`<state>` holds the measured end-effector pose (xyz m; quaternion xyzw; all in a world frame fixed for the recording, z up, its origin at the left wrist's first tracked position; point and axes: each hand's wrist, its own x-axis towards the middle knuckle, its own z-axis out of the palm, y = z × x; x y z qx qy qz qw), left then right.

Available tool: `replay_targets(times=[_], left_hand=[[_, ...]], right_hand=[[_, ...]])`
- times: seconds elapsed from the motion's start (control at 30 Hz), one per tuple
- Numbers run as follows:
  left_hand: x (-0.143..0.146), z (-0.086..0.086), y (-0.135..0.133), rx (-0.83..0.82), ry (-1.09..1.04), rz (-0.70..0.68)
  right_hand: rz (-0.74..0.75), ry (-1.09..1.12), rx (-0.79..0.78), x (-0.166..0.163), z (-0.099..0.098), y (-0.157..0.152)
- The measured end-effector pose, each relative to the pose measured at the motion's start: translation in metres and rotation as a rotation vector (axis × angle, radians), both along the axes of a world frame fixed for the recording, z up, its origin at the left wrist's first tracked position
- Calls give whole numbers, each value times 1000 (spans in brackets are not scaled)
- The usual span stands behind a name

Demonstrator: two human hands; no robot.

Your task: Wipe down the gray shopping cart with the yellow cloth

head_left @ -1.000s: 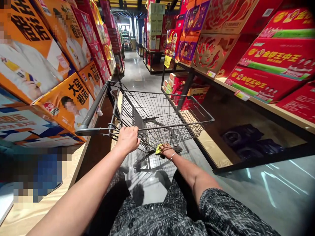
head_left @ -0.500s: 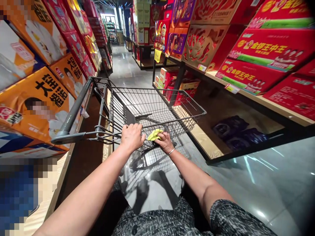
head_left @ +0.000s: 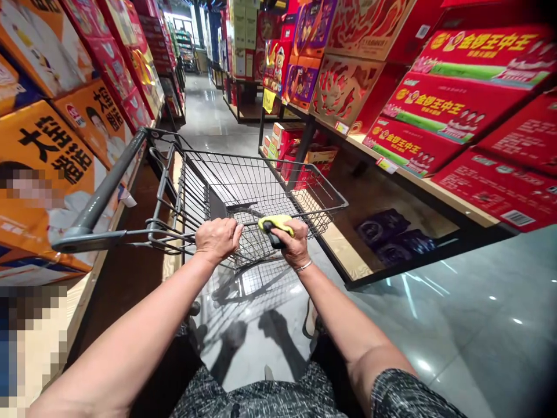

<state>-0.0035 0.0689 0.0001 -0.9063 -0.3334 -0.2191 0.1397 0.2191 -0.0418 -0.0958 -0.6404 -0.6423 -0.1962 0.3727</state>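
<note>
A grey wire shopping cart (head_left: pixel 345 205) stands sideways in front of me, its basket holding nothing I can see. My left hand (head_left: pixel 216 239) is closed around the near top rail of the basket. Beside it, my right hand (head_left: pixel 296 242) grips a yellow-green cloth (head_left: pixel 278 221) against the same rail. A small black object (head_left: pixel 274 235) shows under the cloth by my right thumb; its kind is unclear. The cart's thick grey push handle (head_left: pixel 107 184) lies to the left, apart from both hands.
Orange cartons (head_left: pixel 47 151) are stacked on a shelf along the left. Red boxes (head_left: pixel 435 107) fill the shelf on the right, with dark purple packs (head_left: pixel 394 238) below. A glossy tiled aisle (head_left: pixel 204 104) runs away ahead between displays.
The cart and shelves have shifted slightly left in view. My right hand has slid up and turned along the rail with the cloth, exposing more of the black object. My left hand keeps its grip.
</note>
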Motion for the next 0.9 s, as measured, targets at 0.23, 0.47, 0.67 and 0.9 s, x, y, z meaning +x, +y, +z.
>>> replay_targets(times=[0.23,0.47,0.67,0.9], left_hand=[[-7,-2,-1,32,-24,-25],[-5,-6,1,64,-45,-30],[4,-7,7,61,-70,-32],[12,-8,15,60,-50,-47]], right_hand=[[-44,-157,61,32,18,5],[-253,23,-222,102,48,1],[148,27,-292,-12,80,36],[199,21,-407,32,78,36]])
